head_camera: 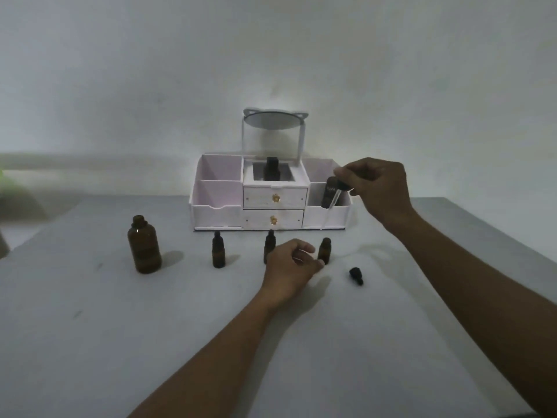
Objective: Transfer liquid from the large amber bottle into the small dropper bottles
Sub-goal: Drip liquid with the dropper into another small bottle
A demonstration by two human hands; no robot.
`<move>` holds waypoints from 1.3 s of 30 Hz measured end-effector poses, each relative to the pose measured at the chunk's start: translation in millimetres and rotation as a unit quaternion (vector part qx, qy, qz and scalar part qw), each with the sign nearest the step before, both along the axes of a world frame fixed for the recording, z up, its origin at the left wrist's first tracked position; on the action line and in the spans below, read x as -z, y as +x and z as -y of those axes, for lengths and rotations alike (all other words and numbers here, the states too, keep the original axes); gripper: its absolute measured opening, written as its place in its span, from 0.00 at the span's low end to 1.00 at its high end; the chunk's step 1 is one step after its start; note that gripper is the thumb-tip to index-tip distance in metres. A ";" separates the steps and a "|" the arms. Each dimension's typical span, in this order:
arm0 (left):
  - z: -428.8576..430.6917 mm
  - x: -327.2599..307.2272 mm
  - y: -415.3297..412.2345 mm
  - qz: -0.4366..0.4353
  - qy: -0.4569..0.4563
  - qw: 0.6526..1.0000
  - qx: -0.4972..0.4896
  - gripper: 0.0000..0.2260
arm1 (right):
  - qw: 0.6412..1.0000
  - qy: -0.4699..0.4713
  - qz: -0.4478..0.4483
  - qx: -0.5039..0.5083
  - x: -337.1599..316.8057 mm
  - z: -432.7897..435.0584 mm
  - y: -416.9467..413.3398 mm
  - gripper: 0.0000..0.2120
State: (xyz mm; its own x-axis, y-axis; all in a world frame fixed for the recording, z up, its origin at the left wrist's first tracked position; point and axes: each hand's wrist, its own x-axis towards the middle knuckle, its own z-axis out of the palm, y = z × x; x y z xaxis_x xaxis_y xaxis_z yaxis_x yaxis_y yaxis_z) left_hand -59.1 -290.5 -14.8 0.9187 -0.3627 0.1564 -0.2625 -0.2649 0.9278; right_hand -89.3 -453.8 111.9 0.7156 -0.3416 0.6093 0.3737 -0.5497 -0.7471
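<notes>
The large amber bottle (144, 244) stands uncapped at the left of the table. Three small dropper bottles stand in a row: a capped one (218, 250), a capped middle one (269, 245) partly hidden behind my left hand (291, 268), and an uncapped one (325, 249) at the right. My left hand rests on the table with fingers apart, its fingertips right beside the uncapped bottle. My right hand (378, 188) is raised and pinches the black bulb of a glass dropper (331, 203), whose tube hangs tilted above the uncapped bottle. A small black cap (356, 275) lies on the table.
A white organiser (217, 211) with two drawers and a round mirror (273, 120) stands at the back against the wall. It holds a dark bottle (272, 168) in the middle and another dark bottle (329, 194) in its right compartment.
</notes>
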 end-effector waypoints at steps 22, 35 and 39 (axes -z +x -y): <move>46.3 13.0 25.8 0.021 -0.021 0.999 -0.028 0.15 | 0.997 -0.024 -0.037 0.055 38.3 34.9 28.7 0.09; 46.4 15.7 27.1 0.068 0.015 0.997 -0.029 0.15 | 0.993 -0.095 -0.036 0.056 43.6 34.0 29.5 0.06; 46.9 15.8 26.6 0.071 0.020 0.997 -0.031 0.15 | 0.992 -0.114 -0.026 0.052 43.1 34.4 31.6 0.06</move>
State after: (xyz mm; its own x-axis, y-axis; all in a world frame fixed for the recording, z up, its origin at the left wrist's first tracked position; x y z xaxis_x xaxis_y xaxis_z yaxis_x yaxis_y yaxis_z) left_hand -32.5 -337.4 -30.6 0.9095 -0.3138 0.2728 -0.3720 -0.3210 0.8710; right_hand -57.7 -488.2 68.8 0.7162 -0.2730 0.6422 0.2706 -0.7396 -0.6162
